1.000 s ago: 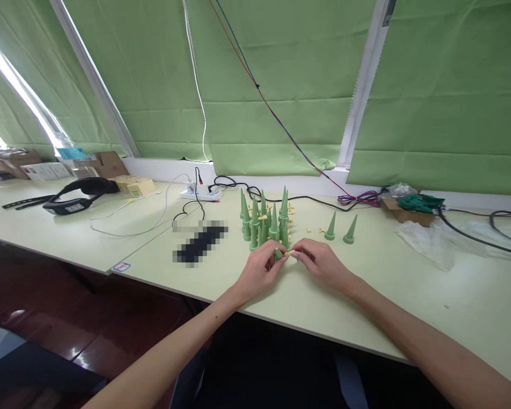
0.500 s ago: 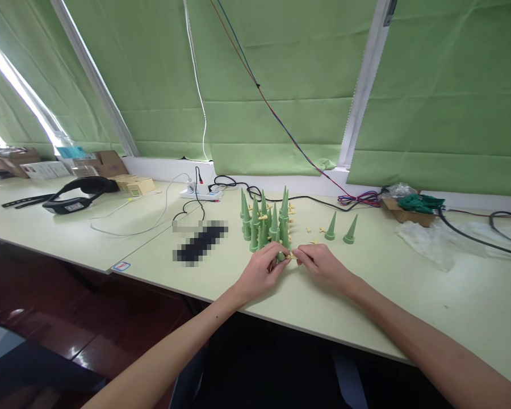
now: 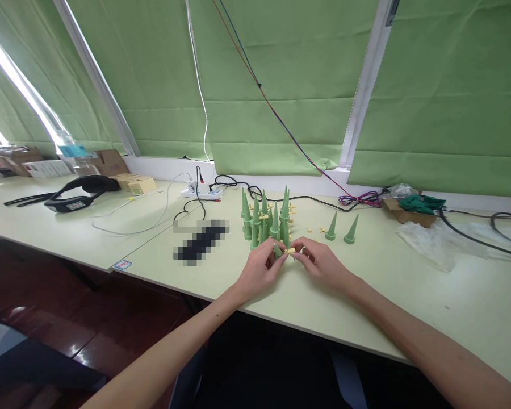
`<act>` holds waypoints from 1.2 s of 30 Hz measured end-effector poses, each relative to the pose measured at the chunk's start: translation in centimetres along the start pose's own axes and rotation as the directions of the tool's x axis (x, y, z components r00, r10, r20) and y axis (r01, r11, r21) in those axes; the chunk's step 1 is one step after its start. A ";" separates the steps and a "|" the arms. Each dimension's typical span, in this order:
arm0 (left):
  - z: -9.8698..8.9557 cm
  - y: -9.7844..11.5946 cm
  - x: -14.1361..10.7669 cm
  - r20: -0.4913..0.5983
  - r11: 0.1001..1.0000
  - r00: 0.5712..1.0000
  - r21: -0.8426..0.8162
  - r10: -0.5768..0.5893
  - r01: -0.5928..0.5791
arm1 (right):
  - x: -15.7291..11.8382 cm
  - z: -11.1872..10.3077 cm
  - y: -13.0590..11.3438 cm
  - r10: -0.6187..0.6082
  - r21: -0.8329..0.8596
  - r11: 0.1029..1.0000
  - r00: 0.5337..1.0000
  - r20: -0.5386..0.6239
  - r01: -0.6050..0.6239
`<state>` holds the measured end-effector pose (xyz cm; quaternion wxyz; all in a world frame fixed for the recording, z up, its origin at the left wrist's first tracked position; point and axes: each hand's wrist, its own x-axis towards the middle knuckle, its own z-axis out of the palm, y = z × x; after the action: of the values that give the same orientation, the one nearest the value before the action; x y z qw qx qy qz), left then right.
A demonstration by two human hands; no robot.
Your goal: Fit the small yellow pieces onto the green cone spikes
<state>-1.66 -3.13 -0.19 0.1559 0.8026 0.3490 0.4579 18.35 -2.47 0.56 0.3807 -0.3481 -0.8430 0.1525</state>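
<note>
My left hand [image 3: 262,265] is closed on a small green cone [image 3: 277,250], tilted, its tip showing between thumb and fingers. My right hand [image 3: 319,260] pinches a small yellow plastic piece [image 3: 290,251] against the cone's end; whether the two are joined I cannot tell. Just beyond my hands stands a tight cluster of green cones [image 3: 256,216], several with yellow pieces sticking out of their sides. To the right, two more cones [image 3: 331,227] stand upright, with loose yellow pieces [image 3: 322,230] beside them.
A black strapped headset [image 3: 80,193] lies at the left near small yellow boxes [image 3: 140,186]. Behind the cones are a white power strip [image 3: 201,194] and black cables. At the right sit a cardboard box [image 3: 409,215] and clear plastic bags [image 3: 430,244]. A pixelated dark patch [image 3: 201,241] lies left of the cones.
The green cone in my left hand has tilted and shows more. My right fingers have opened up a little around the yellow piece, which is now more visible and slightly higher.
</note>
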 end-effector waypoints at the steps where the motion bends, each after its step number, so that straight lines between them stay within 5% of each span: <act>1: 0.0 0.0 0.0 0.008 1.000 1.000 0.004 0.003 -0.003 | 0.0 0.0 0.0 -0.007 -0.008 1.000 1.000 0.000 0.007; 10: -0.2 0.2 0.0 0.115 0.999 0.992 0.016 0.049 -0.051 | -0.2 0.0 0.0 0.020 -0.095 0.995 0.998 0.058 -0.014; 24: 0.1 -0.2 0.0 -0.026 1.000 0.999 0.002 -0.020 0.020 | 0.0 -0.1 -0.2 0.067 0.059 0.996 0.997 0.031 -0.069; 36: 0.0 -0.1 -0.1 0.079 0.999 0.997 0.041 0.014 -0.017 | -0.1 -0.1 -0.1 0.030 -0.018 0.999 0.998 0.061 -0.029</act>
<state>-1.77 -3.16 -0.31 0.1490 0.8257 0.3458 0.4199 18.42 -2.60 0.69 0.3493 -0.3587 -0.8504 0.1617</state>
